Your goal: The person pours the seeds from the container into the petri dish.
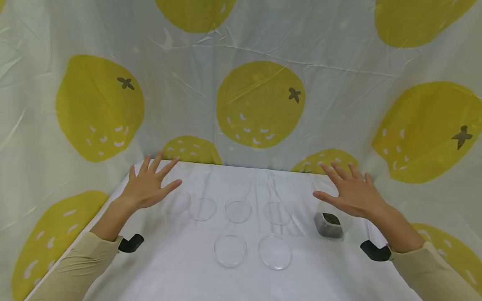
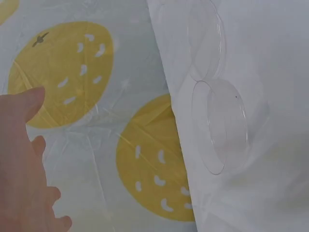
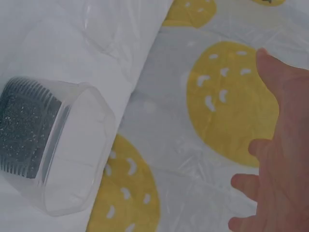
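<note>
My left hand (image 1: 147, 187) is held up over the far left of the table with its fingers spread, holding nothing. Nearest to it is a clear round dish (image 1: 180, 203), like a petri dish, beside another clear dish (image 1: 202, 209); the left wrist view shows these as shallow, see-through dishes (image 2: 228, 130). My right hand (image 1: 355, 195) is likewise raised with fingers apart, above the far right side. Below and left of it stands a clear plastic tub (image 1: 328, 225), partly filled with dark grains (image 3: 26, 128).
More clear dishes lie on the white tabletop: two further along the back row (image 1: 238, 211) (image 1: 278, 213) and two in front, a left dish (image 1: 230, 250) and a right dish (image 1: 275, 251). A lemon-patterned curtain (image 1: 180, 83) hangs behind and around the table.
</note>
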Tool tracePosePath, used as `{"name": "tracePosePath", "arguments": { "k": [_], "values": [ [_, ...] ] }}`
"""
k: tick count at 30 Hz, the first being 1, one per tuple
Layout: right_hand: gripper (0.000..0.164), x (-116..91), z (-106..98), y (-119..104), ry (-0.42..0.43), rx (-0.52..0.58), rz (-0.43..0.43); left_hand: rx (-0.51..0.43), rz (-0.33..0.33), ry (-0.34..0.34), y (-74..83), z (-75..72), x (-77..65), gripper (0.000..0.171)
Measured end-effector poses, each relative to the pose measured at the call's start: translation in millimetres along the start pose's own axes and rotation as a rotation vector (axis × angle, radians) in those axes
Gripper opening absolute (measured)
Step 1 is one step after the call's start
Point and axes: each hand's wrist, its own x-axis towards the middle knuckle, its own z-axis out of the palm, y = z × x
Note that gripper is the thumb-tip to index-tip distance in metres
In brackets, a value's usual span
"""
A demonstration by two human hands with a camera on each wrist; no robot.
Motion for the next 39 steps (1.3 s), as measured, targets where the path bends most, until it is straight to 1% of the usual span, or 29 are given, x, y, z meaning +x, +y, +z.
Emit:
{"name": "tracePosePath", "arguments": {
  "k": [3,5,8,10,12,15,18,21,23,26,30,33,36,39],
  "values": [
    [0.098,-1.3,2.4,5.2,0.012,0.018,-0.01,-0.06,0.019,0.0,-6.8,2.1,-0.7,0.078],
    [0.098,-2.4,4.5,9.6,0.012,0.035,-0.016,-0.103,0.036,0.013,-12.8,4.5,-0.8,0.081],
    [0.097,-4.2,8.8,17.7,0.006,0.075,-0.028,-0.203,0.056,0.024,-22.2,8.8,-0.4,0.092],
    [0.097,-5.8,12.5,23.7,-0.003,0.122,-0.045,-0.27,0.063,0.022,-28.9,12.5,0.3,0.102],
    [0.097,-7.7,16.6,29.9,-0.018,0.181,-0.064,-0.336,0.056,0.004,-35.4,16.3,1.3,0.113],
    [0.096,-11.0,23.3,39.1,-0.051,0.282,-0.081,-0.4,0.034,-0.031,-45.0,22.7,1.9,0.121],
    [0.093,-13.8,29.6,47.7,-0.077,0.358,-0.071,-0.46,0.003,-0.078,-53.2,29.5,1.0,0.119],
    [0.092,-15.8,35.6,55.1,-0.092,0.41,-0.039,-0.523,-0.023,-0.123,-59.0,37.3,-1.5,0.114],
    [0.091,-17.3,39.3,58.4,-0.099,0.447,-0.013,-0.564,-0.034,-0.145,-62.5,43.2,-3.0,0.11],
    [0.09,-20.1,44.7,63.1,-0.114,0.533,0.01,-0.615,-0.035,-0.172,-68.2,52.3,-4.2,0.107],
    [0.087,-24.0,50.9,71.3,-0.13,0.653,0.014,-0.673,-0.011,-0.198,-75.5,63.0,-1.8,0.105],
    [0.083,-26.6,55.8,78.5,-0.144,0.703,0.01,-0.701,0.021,-0.206,-78.4,69.8,0.9,0.104],
    [0.079,-30.0,62.5,84.9,-0.156,0.766,-0.011,-0.721,0.037,-0.22,-79.4,75.4,2.3,0.103],
    [0.076,-33.2,71.3,89.8,-0.168,0.856,-0.048,-0.72,0.032,-0.236,-79.2,79.8,2.6,0.103]
  ]
}}
